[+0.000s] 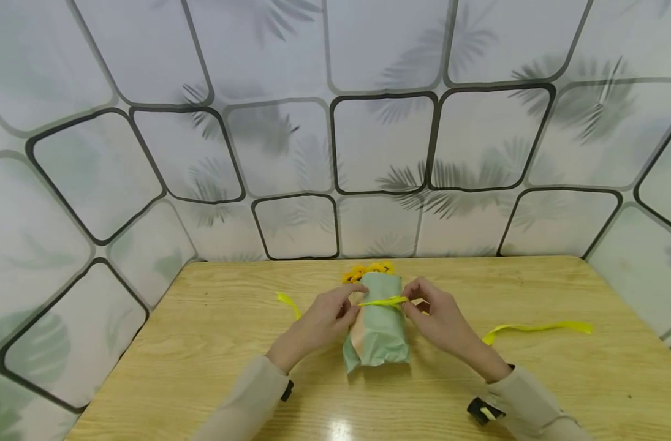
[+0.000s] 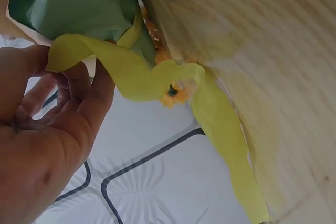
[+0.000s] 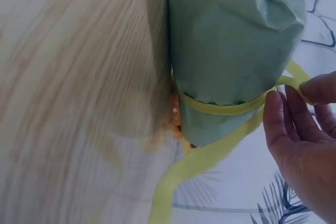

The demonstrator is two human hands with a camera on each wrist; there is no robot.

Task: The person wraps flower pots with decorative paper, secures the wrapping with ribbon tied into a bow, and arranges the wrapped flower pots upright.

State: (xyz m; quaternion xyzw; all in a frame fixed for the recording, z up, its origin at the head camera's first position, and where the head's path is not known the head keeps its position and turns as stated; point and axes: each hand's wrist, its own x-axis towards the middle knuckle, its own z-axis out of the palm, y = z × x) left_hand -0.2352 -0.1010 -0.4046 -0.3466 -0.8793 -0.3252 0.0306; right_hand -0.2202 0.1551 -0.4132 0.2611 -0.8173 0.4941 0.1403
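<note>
A bouquet wrapped in pale green paper (image 1: 383, 340) lies on the wooden table, its orange-yellow flowers (image 1: 358, 273) pointing away from me. Yellow ribbon (image 1: 380, 302) crosses the wrap near the flower end. On the bouquet's left side my left hand (image 1: 325, 317) pinches the ribbon; the left wrist view shows a loop of ribbon (image 2: 123, 69) running from the thumb and fingers. At the right side my right hand (image 1: 439, 315) pinches the ribbon between thumb and fingertips, close against the paper. In the right wrist view a ribbon band (image 3: 223, 108) lies snug round the wrap.
One loose ribbon tail (image 1: 539, 327) stretches across the table to the right, and a shorter tail (image 1: 288, 302) shows beyond the left hand. A patterned cloth backdrop (image 1: 385, 147) rises along the wooden table's (image 1: 203, 367) back and sides.
</note>
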